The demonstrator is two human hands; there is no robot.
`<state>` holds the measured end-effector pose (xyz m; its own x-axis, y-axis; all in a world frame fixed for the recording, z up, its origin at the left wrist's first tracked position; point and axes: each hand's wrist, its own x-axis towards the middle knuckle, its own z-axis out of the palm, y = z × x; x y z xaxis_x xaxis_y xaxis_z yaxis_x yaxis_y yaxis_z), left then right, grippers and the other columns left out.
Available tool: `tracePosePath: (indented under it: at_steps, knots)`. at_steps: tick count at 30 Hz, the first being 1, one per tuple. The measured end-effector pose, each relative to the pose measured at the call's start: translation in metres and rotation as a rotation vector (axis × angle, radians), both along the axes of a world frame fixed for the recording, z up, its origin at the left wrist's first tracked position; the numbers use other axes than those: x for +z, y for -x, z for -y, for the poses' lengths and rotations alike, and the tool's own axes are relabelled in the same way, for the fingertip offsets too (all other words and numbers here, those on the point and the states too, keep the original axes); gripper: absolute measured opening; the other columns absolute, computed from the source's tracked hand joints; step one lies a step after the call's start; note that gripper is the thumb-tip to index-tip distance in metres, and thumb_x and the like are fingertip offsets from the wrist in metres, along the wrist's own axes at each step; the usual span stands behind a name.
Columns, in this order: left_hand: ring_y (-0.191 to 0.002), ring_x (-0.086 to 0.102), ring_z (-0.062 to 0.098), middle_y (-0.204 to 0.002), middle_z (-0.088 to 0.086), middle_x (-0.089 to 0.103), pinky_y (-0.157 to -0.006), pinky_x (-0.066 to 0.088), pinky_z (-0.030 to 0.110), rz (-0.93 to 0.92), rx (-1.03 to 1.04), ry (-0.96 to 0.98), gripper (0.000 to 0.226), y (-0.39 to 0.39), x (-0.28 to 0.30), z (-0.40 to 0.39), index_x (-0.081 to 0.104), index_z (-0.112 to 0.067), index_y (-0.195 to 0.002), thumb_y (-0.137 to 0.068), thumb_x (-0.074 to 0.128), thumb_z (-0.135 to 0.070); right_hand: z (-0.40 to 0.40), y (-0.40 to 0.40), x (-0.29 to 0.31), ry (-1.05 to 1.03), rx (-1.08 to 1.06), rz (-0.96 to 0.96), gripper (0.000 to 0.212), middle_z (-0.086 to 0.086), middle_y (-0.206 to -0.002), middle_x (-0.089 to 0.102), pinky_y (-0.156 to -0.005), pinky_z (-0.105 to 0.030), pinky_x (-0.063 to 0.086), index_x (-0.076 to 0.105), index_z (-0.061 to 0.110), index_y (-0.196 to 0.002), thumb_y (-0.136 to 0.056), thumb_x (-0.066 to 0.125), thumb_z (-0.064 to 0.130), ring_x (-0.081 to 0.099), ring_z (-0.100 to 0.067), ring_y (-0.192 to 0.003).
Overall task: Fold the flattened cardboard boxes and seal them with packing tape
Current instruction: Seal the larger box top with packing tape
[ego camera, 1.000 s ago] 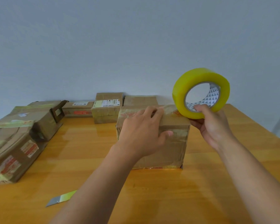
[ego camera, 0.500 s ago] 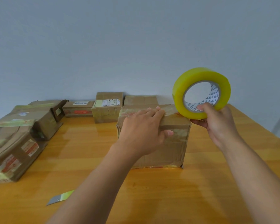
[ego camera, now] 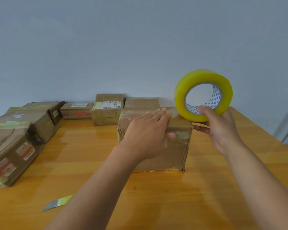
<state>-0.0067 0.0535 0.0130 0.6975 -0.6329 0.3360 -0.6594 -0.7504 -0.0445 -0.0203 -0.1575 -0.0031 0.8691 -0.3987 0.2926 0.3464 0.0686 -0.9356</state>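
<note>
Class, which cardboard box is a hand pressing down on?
The nearest, central box: the left hand lies flat on its top; the others stand untouched.

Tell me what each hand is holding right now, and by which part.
The right hand grips the yellow tape roll by its lower rim, thumb hooked inside the core. The left hand holds nothing; it presses flat on the cardboard box top.

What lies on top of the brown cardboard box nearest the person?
The left hand rests on the brown cardboard box; the yellow tape roll, gripped by the right hand, touches its right edge. The hand covers much of the top.
</note>
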Motion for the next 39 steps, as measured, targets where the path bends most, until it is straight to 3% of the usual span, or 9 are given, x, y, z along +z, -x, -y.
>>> tracePosePath:
  at_steps: [5,10,14,18,22,27,30,36,39]
  knots:
    - [-0.151,0.017,0.014,-0.165,-0.004,0.018,-0.119,0.018,0.032,0.011,-0.012,-0.003,0.065,0.000,0.002,0.001,0.015,-0.025,-0.158,-0.102,0.035,-0.051,-0.010,-0.001,-0.001,-0.049,0.065,-0.012,0.033,-0.001,-0.108,0.074,-0.059,-0.032,0.055,0.062,0.025,-0.123,-0.091,0.067,0.019,0.073,-0.023,-0.091]
    - [-0.152,0.005,0.011,-0.167,-0.002,0.007,-0.121,0.005,0.028,-0.022,-0.041,-0.028,0.067,-0.001,0.004,0.001,0.013,-0.022,-0.159,-0.103,0.034,-0.050,-0.014,-0.003,-0.001,-0.075,0.046,-0.027,0.021,0.001,-0.104,0.075,-0.061,-0.033,0.055,0.066,0.029,-0.110,-0.092,0.065,0.019,0.072,-0.023,-0.094]
    - [-0.151,0.011,0.010,-0.166,-0.006,0.010,-0.118,0.019,0.032,-0.038,-0.033,-0.035,0.067,-0.001,0.007,0.001,0.009,-0.024,-0.159,-0.103,0.034,-0.051,-0.015,-0.002,-0.001,-0.068,0.040,-0.035,0.020,0.000,-0.106,0.075,-0.062,-0.034,0.054,0.068,0.029,-0.109,-0.092,0.064,0.019,0.073,-0.024,-0.096]
    - [-0.153,0.010,0.018,-0.167,0.003,0.008,-0.122,0.009,0.035,-0.022,0.002,-0.051,0.068,0.000,0.002,0.004,0.007,-0.024,-0.159,-0.103,0.034,-0.051,-0.017,0.000,-0.001,-0.075,0.043,-0.047,0.020,-0.001,-0.104,0.076,-0.061,-0.033,0.055,0.067,0.028,-0.110,-0.093,0.062,0.018,0.074,-0.023,-0.092]
    - [-0.153,0.009,0.026,-0.166,0.012,0.006,-0.122,0.010,0.038,-0.047,0.081,-0.058,0.069,0.004,0.002,0.006,0.003,-0.032,-0.158,-0.101,0.032,-0.056,-0.016,0.001,-0.001,-0.075,0.044,-0.035,0.019,0.002,-0.100,0.076,-0.059,-0.031,0.054,0.067,0.028,-0.109,-0.094,0.061,0.018,0.074,-0.020,-0.089]
    - [-0.153,0.009,0.023,-0.167,0.002,0.004,-0.121,0.015,0.039,-0.045,0.068,-0.040,0.066,0.006,0.004,0.004,0.008,-0.031,-0.158,-0.102,0.031,-0.056,-0.012,-0.003,0.003,-0.105,0.014,-0.044,0.020,0.000,-0.097,0.074,-0.059,-0.030,0.056,0.067,0.027,-0.101,-0.092,0.060,0.011,0.073,-0.022,-0.086]
    - [-0.153,0.009,0.022,-0.166,-0.012,-0.003,-0.120,0.019,0.040,-0.037,0.050,-0.053,0.064,0.006,0.002,0.003,0.008,-0.030,-0.158,-0.103,0.030,-0.054,0.014,0.003,0.007,-0.218,-0.126,-0.029,0.026,-0.002,-0.095,0.070,-0.058,-0.033,0.058,0.065,0.024,-0.097,-0.090,0.055,0.001,0.070,-0.025,-0.088]
    - [-0.153,0.009,0.020,-0.165,-0.013,0.005,-0.119,0.021,0.040,-0.038,0.066,-0.063,0.063,0.003,0.002,0.007,0.007,-0.031,-0.159,-0.103,0.029,-0.053,0.041,0.017,-0.016,-0.238,-0.235,-0.074,0.022,-0.004,-0.082,0.062,-0.059,-0.036,0.061,0.061,0.019,-0.087,-0.090,0.052,-0.001,0.066,-0.027,-0.083]
    - [-0.153,0.009,0.018,-0.165,-0.015,0.006,-0.119,0.022,0.040,-0.038,0.072,-0.062,0.063,0.005,0.002,0.004,0.005,-0.037,-0.158,-0.103,0.029,-0.055,0.040,0.016,-0.023,-0.259,-0.226,-0.085,0.020,-0.006,-0.085,0.064,-0.063,-0.037,0.061,0.061,0.018,-0.088,-0.091,0.052,0.000,0.067,-0.026,-0.083]
